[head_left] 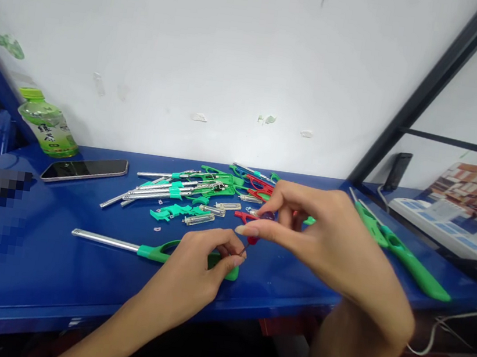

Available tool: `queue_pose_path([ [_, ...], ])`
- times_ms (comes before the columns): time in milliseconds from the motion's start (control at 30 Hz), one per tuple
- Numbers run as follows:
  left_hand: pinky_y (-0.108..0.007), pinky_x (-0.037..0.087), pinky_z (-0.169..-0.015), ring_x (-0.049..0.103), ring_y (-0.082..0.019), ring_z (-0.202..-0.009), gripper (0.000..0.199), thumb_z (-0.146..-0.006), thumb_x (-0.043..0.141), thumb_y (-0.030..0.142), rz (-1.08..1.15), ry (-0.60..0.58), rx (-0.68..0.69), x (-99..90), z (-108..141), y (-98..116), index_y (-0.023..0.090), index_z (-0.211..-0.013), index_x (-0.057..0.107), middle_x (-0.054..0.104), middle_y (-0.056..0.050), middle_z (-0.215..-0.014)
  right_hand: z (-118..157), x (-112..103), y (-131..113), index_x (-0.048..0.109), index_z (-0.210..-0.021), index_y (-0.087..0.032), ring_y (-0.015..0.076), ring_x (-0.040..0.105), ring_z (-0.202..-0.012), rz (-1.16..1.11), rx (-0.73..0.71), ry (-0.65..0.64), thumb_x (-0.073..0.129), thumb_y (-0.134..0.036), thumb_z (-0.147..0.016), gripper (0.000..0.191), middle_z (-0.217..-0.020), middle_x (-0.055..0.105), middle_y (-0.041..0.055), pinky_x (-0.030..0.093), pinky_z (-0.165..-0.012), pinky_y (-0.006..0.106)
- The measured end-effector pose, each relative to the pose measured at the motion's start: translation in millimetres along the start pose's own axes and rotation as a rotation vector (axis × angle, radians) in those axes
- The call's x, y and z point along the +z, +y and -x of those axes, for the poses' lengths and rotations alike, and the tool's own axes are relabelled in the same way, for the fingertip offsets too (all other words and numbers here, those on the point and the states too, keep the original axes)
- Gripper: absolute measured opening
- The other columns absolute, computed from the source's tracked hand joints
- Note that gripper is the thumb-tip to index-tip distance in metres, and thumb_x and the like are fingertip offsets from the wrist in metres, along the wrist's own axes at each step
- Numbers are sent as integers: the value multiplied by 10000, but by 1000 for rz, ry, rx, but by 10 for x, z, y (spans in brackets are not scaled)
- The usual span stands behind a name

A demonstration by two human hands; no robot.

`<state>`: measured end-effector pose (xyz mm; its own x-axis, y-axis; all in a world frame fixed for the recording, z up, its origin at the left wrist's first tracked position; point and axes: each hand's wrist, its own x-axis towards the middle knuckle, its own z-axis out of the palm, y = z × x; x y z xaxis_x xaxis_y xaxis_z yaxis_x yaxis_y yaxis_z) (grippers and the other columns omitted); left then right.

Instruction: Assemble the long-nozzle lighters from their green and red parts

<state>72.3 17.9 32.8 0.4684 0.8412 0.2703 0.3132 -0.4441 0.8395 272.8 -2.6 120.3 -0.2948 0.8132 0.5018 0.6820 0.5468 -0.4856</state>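
Observation:
My right hand (315,229) pinches a small screwdriver by its dark, rounded end, above a red collar (252,240). Its thin shaft slants down to the fingertips of my left hand (205,259). Those fingertips are closed together at the shaft's tip; anything tiny between them is hidden. Beneath my left hand lies a green long-necked lighter (153,253), its silver tube pointing left and its handle end showing past my fingers. Just behind my hands are clear fuel tanks (198,218) and teal plastic pieces (172,211).
A pile of silver-tubed lighter parts (175,188) lies toward the wall, with red pieces (259,184) beside it. More green lighter parts (412,260) are at right. A phone (85,170) and a green-capped bottle (47,124) stand left. Dark metal framing (430,86) borders the right.

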Motion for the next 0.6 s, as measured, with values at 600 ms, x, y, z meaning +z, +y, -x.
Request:
queue_pose_path([
  [600, -299, 505, -829, 717, -170, -858, 134, -965, 632, 178, -42, 11, 8, 8, 8, -16, 238, -889, 724, 775, 41, -892, 53, -56, -44, 852, -928, -278, 104, 722, -653, 38, -65, -30, 833, -246, -955, 46, -804, 835, -76, 508, -659, 212],
])
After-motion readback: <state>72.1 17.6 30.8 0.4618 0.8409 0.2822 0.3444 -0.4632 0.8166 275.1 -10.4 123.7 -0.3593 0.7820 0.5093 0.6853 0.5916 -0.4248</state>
